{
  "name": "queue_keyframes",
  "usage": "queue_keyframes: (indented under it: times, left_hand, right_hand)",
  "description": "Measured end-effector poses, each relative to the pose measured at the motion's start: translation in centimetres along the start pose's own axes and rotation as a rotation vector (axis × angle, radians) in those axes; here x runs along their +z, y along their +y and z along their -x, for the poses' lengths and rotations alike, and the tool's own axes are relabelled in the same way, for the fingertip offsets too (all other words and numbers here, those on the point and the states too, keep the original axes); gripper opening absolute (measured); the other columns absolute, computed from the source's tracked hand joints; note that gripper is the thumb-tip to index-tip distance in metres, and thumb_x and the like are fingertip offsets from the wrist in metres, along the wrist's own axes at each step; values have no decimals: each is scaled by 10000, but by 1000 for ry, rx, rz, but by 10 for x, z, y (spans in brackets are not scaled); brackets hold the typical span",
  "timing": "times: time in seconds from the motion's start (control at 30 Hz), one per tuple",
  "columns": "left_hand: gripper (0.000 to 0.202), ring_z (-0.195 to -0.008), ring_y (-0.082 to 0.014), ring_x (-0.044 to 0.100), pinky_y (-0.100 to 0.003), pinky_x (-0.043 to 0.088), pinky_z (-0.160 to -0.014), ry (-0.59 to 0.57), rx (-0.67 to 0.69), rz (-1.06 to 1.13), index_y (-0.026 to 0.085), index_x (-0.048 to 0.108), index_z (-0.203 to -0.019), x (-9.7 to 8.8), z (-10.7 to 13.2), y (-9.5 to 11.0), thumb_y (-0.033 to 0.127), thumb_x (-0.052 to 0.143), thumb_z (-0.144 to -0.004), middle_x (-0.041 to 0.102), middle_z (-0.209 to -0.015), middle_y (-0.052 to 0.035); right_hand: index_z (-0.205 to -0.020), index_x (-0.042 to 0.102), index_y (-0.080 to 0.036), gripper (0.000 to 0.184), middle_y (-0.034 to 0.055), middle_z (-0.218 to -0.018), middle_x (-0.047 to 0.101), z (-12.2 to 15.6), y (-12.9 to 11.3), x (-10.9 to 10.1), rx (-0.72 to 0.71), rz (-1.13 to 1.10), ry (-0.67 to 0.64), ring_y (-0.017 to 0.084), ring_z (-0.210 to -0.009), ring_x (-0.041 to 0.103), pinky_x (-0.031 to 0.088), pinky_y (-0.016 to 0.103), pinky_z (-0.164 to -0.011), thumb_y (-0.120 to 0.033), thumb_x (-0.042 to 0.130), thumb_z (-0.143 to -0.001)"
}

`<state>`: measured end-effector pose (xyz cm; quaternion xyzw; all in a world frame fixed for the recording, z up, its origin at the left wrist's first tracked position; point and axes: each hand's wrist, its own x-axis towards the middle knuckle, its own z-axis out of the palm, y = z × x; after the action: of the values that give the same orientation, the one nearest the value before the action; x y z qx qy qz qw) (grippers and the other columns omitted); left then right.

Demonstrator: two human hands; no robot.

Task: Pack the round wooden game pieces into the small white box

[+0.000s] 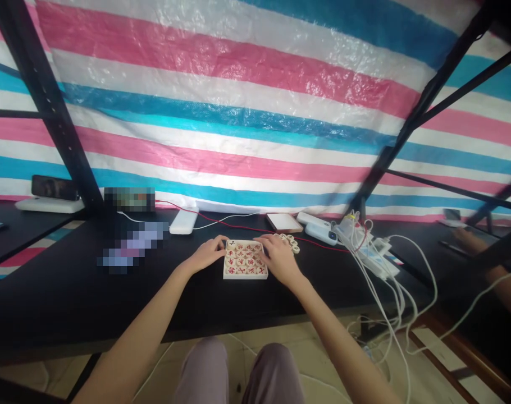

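Note:
A white square box (243,275) lies on the black table (70,292) in front of me, filled with round wooden chess pieces (243,261) marked in red and black. My left hand (205,255) rests against the box's left edge, fingers curled along its far corner. My right hand (278,257) lies on the box's right side, its fingers bent over the pieces in the far right corner. Several loose pieces (290,241) sit on the table just beyond my right hand.
A white power bank (183,221), a tan phone-sized slab (284,223) and white chargers (323,229) lie behind the box, with a red wire and tangled white cables (382,264) at the right. Black shelf posts and a striped tarp stand behind. Another person's arm (503,280) shows far right.

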<state>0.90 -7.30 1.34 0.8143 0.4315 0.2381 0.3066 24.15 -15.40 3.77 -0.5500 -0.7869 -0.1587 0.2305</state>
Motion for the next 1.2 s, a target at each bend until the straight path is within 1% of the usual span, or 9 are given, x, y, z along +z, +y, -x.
queue_keyframes:
  times: [0.1,0.2,0.37,0.57,0.67,0.77,0.97,1.07,1.2]
  left_hand:
    - [373,-761,-172,525,-279,398,-707,-6,20,61,191,516,-1095,-1,2,2,325,473,-750,577,-808,-6]
    - [358,-777,-171,539,-279,408,-721,4,37,105,188,528,-1081,0,5,1,306,483,-746,587,-813,-10]
    - [370,-767,-166,547,-278,410,-719,4,38,102,185,535,-1080,1,4,-4,303,503,-731,595,-803,-8]
    - [374,-783,-172,555,-280,414,-723,-17,16,101,188,529,-1078,1,1,-6,326,507,-731,601,-830,-14]
    - [382,-804,-175,554,-283,415,-738,-12,1,91,195,528,-1095,0,4,-4,326,497,-737,601,-849,-17]
    - [388,-816,-181,555,-286,414,-750,-13,-15,76,192,527,-1098,0,6,-1,331,481,-738,599,-848,-19]
    - [449,-777,-182,550,-277,398,-726,-24,-45,53,168,515,-1121,1,-3,1,356,468,-716,595,-818,-18]
    - [433,-747,-174,543,-268,390,-702,-23,-46,43,175,525,-1104,2,-4,2,354,459,-715,597,-802,-12]
    - [416,-731,-168,536,-268,386,-703,9,-27,39,170,524,-1084,2,-2,2,351,459,-715,586,-778,-7]
  right_hand:
    - [-1182,495,-264,335,52,-1107,581,-28,-32,13,-133,21,-158,203,-962,496,290,323,-768,-329,502,-854]
    - [-1026,544,-207,202,68,-986,610,-42,-51,27,-95,81,-226,207,-924,512,279,321,-737,-317,481,-869]
    - [-897,534,-193,123,51,-904,622,-41,-57,40,20,34,-177,185,-877,526,252,305,-709,-296,468,-885]
    - [-925,563,-207,114,27,-862,640,-40,-56,34,-14,-60,-102,180,-844,542,229,299,-705,-287,518,-858]
    - [-970,576,-226,173,16,-852,648,-24,-40,21,65,-120,11,164,-807,552,234,291,-717,-344,493,-874]
    - [-970,594,-221,251,26,-817,647,7,-2,5,208,-99,82,154,-749,555,243,285,-715,-407,448,-887]
    - [-891,637,-218,345,7,-684,613,70,74,-20,354,36,-13,134,-659,543,242,277,-685,-491,427,-870]
    - [-853,645,-230,307,9,-749,643,80,84,-20,315,63,-51,136,-732,551,237,285,-704,-455,438,-876]
    - [-829,646,-212,238,46,-924,664,78,81,-11,261,131,-3,179,-883,517,228,314,-728,-350,459,-879]
